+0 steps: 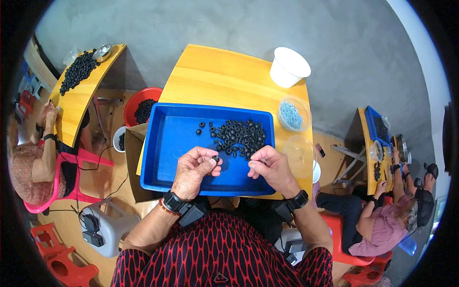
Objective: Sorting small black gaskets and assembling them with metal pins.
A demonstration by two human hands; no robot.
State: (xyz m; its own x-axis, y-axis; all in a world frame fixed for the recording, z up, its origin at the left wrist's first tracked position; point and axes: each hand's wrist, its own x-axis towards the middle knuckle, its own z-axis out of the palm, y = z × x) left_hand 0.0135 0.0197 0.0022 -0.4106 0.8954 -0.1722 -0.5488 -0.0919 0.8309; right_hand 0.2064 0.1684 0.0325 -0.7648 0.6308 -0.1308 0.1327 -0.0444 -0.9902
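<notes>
Over the near side of a blue plastic tray (158, 138), both my hands work close to each other. Between the thumb and fingertips of my left hand (193, 170) is a small round black part with a hole in it (215, 158). My right hand (273, 167) is pinched closed just to the right; whatever sits at its fingertips is too small to make out. A pile of similar black parts (241, 135) lies in the tray's right half, just beyond my hands. A few loose black parts (199, 131) lie left of the pile.
Right of the tray stand a clear bowl of small light-blue pieces (290, 115), a clear plastic container (299, 155) and a white tub (289, 67) on the yellow table (215, 67). A red basin (131, 107) is at left. Co-workers sit at tables on both sides.
</notes>
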